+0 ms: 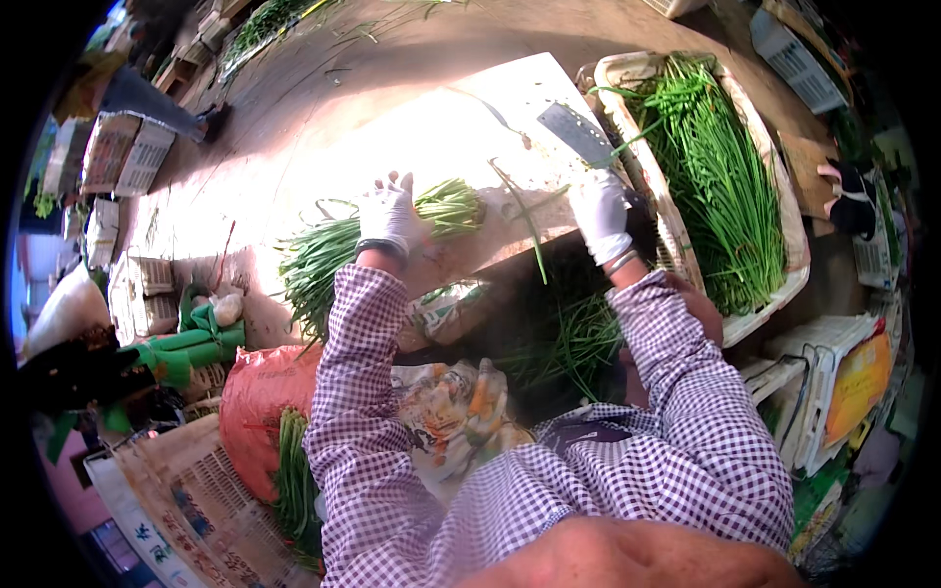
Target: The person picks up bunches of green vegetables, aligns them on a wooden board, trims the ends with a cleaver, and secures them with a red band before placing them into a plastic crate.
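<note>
1. Because the left hand (390, 216) is lying across the chive bunch (323, 250) on the white surface (534, 78), its gloved fingers could be risking a cut if the cleaver (576, 134) were swinging toward the pale stem ends (456, 204).
2. Stalks could be scattering if that palm were slipping.
3. The left forearm (361, 343) is pointing forward; whether its grip is clasping the bunch, I cannot tell.
4. The right forearm (671, 343) is slanting forward-left, the right hand's (599, 211) grip clenching the cleaver's handle.
</note>
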A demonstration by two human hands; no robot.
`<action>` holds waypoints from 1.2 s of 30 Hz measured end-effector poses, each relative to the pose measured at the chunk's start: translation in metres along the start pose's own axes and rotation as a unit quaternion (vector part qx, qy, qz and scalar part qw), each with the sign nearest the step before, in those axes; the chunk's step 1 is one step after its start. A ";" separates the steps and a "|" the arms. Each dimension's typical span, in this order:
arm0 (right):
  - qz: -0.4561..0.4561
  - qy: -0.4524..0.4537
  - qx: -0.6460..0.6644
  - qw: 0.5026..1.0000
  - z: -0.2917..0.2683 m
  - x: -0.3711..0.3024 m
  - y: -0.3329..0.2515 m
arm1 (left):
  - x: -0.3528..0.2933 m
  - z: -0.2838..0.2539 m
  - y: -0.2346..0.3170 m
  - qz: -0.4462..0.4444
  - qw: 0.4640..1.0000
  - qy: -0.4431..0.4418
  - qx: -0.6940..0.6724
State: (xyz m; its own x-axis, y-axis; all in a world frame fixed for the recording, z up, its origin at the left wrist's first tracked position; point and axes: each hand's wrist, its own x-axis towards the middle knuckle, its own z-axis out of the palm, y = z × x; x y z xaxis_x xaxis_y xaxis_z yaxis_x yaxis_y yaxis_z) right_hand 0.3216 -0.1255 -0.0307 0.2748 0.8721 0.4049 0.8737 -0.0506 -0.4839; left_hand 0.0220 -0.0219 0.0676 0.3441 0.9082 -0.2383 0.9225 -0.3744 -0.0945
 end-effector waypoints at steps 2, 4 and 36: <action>0.015 -0.014 -0.173 0.985 -0.003 0.012 0.038 | 0.008 0.016 0.007 0.045 0.992 -0.064 0.096; 0.051 -0.054 -0.270 0.960 0.000 0.016 0.054 | 0.022 0.029 0.021 0.064 0.987 -0.099 0.111; 0.211 -0.186 0.209 0.936 -0.052 -0.118 -0.039 | 0.009 0.064 0.096 0.027 0.999 -0.004 -0.039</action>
State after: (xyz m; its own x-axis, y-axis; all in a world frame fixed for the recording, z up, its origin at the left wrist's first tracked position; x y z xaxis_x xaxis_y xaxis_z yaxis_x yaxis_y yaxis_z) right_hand 0.2764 -0.2514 -0.0192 0.3331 0.9305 -0.1525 0.4633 -0.3023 -0.8330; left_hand 0.1027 -0.0620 -0.0060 0.3917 0.8856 -0.2495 0.9139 -0.4059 -0.0057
